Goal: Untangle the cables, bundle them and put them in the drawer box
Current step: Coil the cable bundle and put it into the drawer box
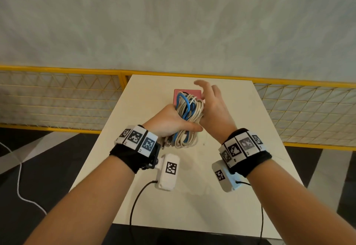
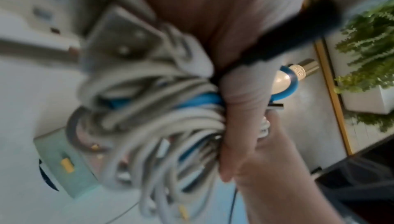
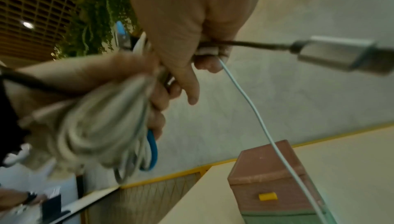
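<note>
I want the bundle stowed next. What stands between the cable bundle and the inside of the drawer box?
The drawer itself: the drawer box looks shut, its yellow handle flush in front. The left hand grips the cable bundle; the right hand pinches cable ends.

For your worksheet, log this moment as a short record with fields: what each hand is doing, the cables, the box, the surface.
Left hand: grips the coiled cable bundle, held above the table
Right hand: pinches a loose cable end with a grey plug
Bundle: mostly beige cables, one blue cable
Drawer box: pink, yellow handle, drawer closed, on the table
Table: white
</note>
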### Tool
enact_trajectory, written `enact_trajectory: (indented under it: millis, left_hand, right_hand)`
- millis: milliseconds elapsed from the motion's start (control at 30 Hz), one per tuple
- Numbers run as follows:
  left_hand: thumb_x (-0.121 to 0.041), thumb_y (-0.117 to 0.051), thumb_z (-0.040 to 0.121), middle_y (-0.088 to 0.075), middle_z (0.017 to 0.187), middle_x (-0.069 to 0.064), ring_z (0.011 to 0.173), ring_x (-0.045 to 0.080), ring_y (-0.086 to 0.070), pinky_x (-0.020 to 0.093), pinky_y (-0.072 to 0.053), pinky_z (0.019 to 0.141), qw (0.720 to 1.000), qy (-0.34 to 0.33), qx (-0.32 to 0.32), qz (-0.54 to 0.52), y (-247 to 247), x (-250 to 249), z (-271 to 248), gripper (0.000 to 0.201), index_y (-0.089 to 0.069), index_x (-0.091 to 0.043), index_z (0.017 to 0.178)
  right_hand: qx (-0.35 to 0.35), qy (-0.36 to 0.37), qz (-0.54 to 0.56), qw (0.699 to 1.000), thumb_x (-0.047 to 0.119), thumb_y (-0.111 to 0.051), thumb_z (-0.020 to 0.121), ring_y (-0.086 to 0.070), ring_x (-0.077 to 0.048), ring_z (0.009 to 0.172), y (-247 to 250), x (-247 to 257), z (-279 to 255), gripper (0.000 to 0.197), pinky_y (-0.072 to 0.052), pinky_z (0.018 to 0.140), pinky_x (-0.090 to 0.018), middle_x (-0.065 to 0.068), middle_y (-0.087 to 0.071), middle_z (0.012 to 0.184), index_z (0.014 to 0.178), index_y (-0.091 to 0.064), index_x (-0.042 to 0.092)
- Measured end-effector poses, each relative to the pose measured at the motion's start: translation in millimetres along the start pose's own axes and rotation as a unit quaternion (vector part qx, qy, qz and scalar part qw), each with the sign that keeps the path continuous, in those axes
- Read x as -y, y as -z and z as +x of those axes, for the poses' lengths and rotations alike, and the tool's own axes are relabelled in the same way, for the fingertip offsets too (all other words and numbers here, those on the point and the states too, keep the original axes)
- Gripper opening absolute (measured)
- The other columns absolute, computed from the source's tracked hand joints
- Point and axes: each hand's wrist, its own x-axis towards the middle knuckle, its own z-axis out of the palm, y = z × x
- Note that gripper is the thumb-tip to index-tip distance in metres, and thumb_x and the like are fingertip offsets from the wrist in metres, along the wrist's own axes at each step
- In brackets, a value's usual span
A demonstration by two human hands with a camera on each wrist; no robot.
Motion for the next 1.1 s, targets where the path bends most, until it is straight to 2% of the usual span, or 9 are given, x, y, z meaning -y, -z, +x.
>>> enact_trajectory:
  millis: [100, 200, 300, 400, 500, 633, 700, 1000, 1100]
  left_hand:
    - [-0.009, -0.080, 0.074, -0.072, 0.072, 0.000, 0.069, 0.010, -0.069, 0.023, -0.054, 0.067, 0.999, -0.006, -0.037, -0.001, -1.3, 4.9, -2.0, 0.013, -0.073, -0.008, 0.086]
    - [-0.008, -0.078, 0.075, -0.066, 0.063, -0.002, 0.062, 0.008, -0.062, 0.022, -0.050, 0.062, 0.996, -0.011, -0.090, -0.019, 0.1, 10.2, -2.3, 0.008, -0.071, -0.005, 0.076]
    - [-0.007, -0.076, 0.076, -0.061, 0.062, 0.002, 0.060, 0.011, -0.057, 0.024, -0.046, 0.062, 0.992, -0.014, -0.119, -0.028, 6.8, 14.7, -2.5, 0.013, -0.064, -0.007, 0.070]
    - [-0.007, -0.076, 0.077, -0.062, 0.056, -0.009, 0.055, 0.003, -0.059, 0.016, -0.046, 0.058, 0.992, -0.011, -0.118, -0.036, 11.5, 18.2, -3.1, 0.019, -0.064, -0.015, 0.065]
    - [-0.010, -0.079, 0.074, -0.073, 0.075, 0.002, 0.072, 0.013, -0.069, 0.024, -0.054, 0.069, 0.992, -0.009, -0.110, -0.053, 4.7, 17.2, -3.2, 0.010, -0.073, -0.009, 0.082]
    - [-0.010, -0.077, 0.080, -0.076, 0.092, 0.000, 0.085, 0.007, -0.072, 0.016, -0.056, 0.073, 0.987, -0.046, -0.109, -0.108, -13.6, 12.2, -3.1, 0.020, -0.074, -0.013, 0.100]
    - [-0.013, -0.077, 0.080, -0.076, 0.098, 0.002, 0.091, 0.009, -0.072, 0.021, -0.057, 0.080, 0.985, -0.053, -0.118, -0.111, -16.9, 12.3, -1.1, 0.025, -0.073, -0.011, 0.105]
    - [-0.019, -0.084, 0.073, -0.075, 0.090, -0.002, 0.085, 0.005, -0.072, 0.019, -0.057, 0.077, 0.981, -0.053, -0.155, -0.107, -22.3, 11.5, 4.5, 0.027, -0.072, -0.018, 0.098]
    - [-0.018, -0.082, 0.075, -0.076, 0.089, 0.004, 0.083, 0.009, -0.072, 0.022, -0.058, 0.076, 0.976, -0.049, -0.182, -0.107, -21.8, 12.4, 6.2, 0.026, -0.073, -0.011, 0.097]
  right_hand:
    - [0.006, -0.020, 0.044, 0.999, 0.010, -0.079, 0.071, -0.050, -0.003, 0.084, 7.5, -4.1, 2.5, 0.083, -0.046, 0.077, -0.010, 0.001, -0.042, 0.111, 0.139, -0.034, 0.023]
    - [0.076, -0.025, 0.030, 0.996, 0.015, -0.074, 0.079, -0.059, 0.001, 0.080, 14.2, -15.3, -2.7, 0.051, -0.042, 0.070, -0.002, -0.001, -0.062, 0.102, 0.124, -0.051, 0.012]
    - [0.119, -0.017, 0.023, 0.992, 0.016, -0.053, 0.095, -0.058, 0.000, 0.071, 15.4, -30.0, -15.1, 0.009, -0.042, 0.067, -0.014, 0.005, -0.062, 0.078, 0.103, -0.056, 0.013]
    - [0.138, -0.046, 0.041, 0.989, 0.021, -0.038, 0.101, -0.063, -0.015, 0.073, 17.9, -34.5, -19.8, 0.019, -0.049, 0.073, -0.032, 0.006, -0.059, 0.075, 0.092, -0.053, 0.014]
    - [0.118, -0.118, 0.153, 0.974, 0.023, -0.032, 0.103, -0.067, -0.023, 0.081, 12.7, -21.2, -16.2, 0.023, -0.056, 0.074, -0.040, -0.005, -0.062, 0.088, 0.095, -0.052, 0.015]
    - [0.072, -0.241, 0.375, 0.892, 0.025, -0.030, 0.102, -0.066, -0.023, 0.090, 0.3, 5.3, -9.1, 0.037, -0.057, 0.076, -0.035, -0.013, -0.067, 0.101, 0.114, -0.059, 0.005]
    - [0.048, -0.270, 0.450, 0.850, 0.029, -0.026, 0.102, -0.068, -0.018, 0.086, -1.9, 12.7, -6.9, 0.044, -0.057, 0.071, -0.029, -0.010, -0.071, 0.099, 0.111, -0.064, 0.007]
    - [0.043, -0.259, 0.610, 0.747, 0.025, -0.032, 0.100, -0.058, -0.029, 0.118, -15.1, 22.5, -4.0, 0.042, -0.047, 0.100, -0.038, -0.018, -0.059, 0.128, 0.129, -0.054, 0.004]
    - [0.070, -0.244, 0.645, 0.721, 0.022, -0.034, 0.100, -0.055, -0.025, 0.122, -8.6, 22.4, -4.5, 0.041, -0.047, 0.100, -0.033, -0.015, -0.056, 0.134, 0.136, -0.047, 0.007]
